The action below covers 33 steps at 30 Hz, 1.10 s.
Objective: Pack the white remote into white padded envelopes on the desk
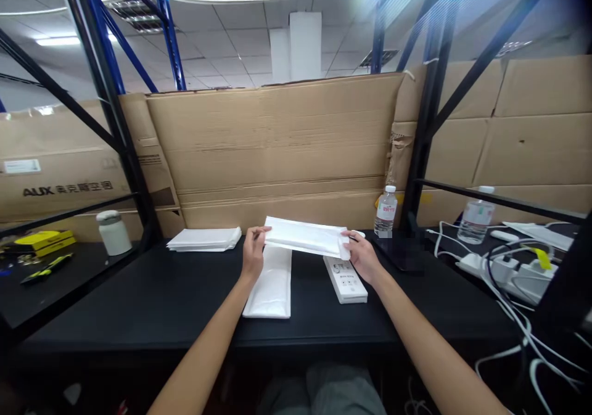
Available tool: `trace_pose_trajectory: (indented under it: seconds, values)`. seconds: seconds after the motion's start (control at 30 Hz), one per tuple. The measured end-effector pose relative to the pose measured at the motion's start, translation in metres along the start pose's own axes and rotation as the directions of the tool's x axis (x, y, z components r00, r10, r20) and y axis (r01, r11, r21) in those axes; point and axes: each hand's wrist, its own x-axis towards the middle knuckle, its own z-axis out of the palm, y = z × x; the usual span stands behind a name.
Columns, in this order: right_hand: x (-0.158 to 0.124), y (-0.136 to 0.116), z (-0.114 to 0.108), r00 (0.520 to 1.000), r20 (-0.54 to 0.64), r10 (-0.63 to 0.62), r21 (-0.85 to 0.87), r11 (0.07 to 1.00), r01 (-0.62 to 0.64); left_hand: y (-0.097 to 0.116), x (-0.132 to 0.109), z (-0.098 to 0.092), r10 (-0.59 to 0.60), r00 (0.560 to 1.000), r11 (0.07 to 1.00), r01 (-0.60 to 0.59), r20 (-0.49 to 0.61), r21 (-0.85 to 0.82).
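Note:
A white padded envelope (305, 237) is held sideways above the black table, stretched between both hands. My left hand (253, 253) pinches its left end, and my right hand (363, 256) grips its right end. Below it, another white padded envelope (271, 288) lies lengthwise on the table, its far end hidden behind the held one. Under my right hand sits a slim white box (346, 282) with dark print; its far end is partly covered. Farther back on the left is a stack of white envelopes (204, 239).
At the back right stand a water bottle (385, 210) and a dark flat object (402, 251). Black rack posts (428, 106) and a cardboard panel (277, 150) bound the table (185, 304). White cables and power strips (518, 273) crowd the right; a white jar (113, 233) stands left.

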Motion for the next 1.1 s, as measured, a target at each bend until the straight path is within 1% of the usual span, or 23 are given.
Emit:
trace_pose_trajectory:
  seconds: [0.1,0.13,0.17,0.2,0.27,0.3,0.37,0.43,0.5,0.7,0.83,0.9,1.0,1.1]
  values:
    - [-0.001,0.002,0.002,0.999,-0.022,-0.025,-0.053,0.998,0.024,-0.010,0.004,0.000,-0.123,0.985,0.992,0.120,-0.124,-0.029]
    - [-0.001,0.003,0.003,0.999,-0.025,-0.033,-0.077,0.997,0.031,-0.013,0.006,-0.001,-0.180,0.973,0.982,0.171,-0.146,-0.077]
    - [-0.001,0.003,0.004,0.999,-0.028,-0.042,-0.101,0.994,0.039,-0.016,0.007,-0.002,-0.248,0.958,0.963,0.228,-0.145,-0.146]
    - [-0.001,0.004,0.004,0.998,-0.031,-0.051,-0.124,0.991,0.047,-0.018,0.008,-0.003,-0.321,0.940,0.930,0.290,-0.114,-0.225]
    - [0.000,0.005,0.005,0.997,-0.039,-0.071,-0.149,0.987,0.064,-0.019,0.009,-0.005,-0.438,0.899,0.837,0.419,0.030,-0.352]
    - [0.000,0.005,0.005,0.996,-0.045,-0.081,-0.152,0.986,0.073,-0.019,0.009,-0.006,-0.469,0.877,0.796,0.472,0.106,-0.380]
    - [0.000,0.005,0.005,0.993,-0.056,-0.101,-0.148,0.985,0.092,-0.017,0.008,-0.008,-0.507,0.836,0.750,0.548,0.211,-0.371]
    - [-0.001,0.003,0.006,0.991,-0.059,-0.120,-0.149,0.983,0.110,-0.017,0.006,-0.009,-0.536,0.805,0.733,0.593,0.253,-0.333]
    - [-0.002,0.002,0.006,0.991,-0.056,-0.125,-0.157,0.981,0.115,-0.018,0.006,-0.010,-0.560,0.792,0.728,0.611,0.244,-0.312]
    - [-0.001,0.005,0.004,0.992,-0.047,-0.114,-0.196,0.975,0.103,-0.022,0.008,-0.013,-0.533,0.819,0.734,0.572,0.212,-0.366]
    - [0.001,0.009,0.001,0.995,-0.049,-0.083,-0.223,0.972,0.070,-0.023,0.008,-0.012,-0.510,0.841,0.761,0.539,0.180,-0.361]
    - [0.000,0.010,0.003,0.998,-0.021,-0.055,-0.229,0.972,0.049,-0.023,0.006,-0.010,-0.501,0.851,0.780,0.522,0.155,-0.344]
    - [-0.004,0.009,0.006,0.999,0.052,0.007,-0.249,0.968,0.006,-0.020,0.004,-0.005,-0.471,0.873,0.823,0.487,0.129,-0.292]
    - [-0.006,0.009,0.007,0.997,0.073,0.038,-0.285,0.958,-0.016,-0.017,0.001,0.000,-0.382,0.915,0.884,0.404,0.132,-0.236]
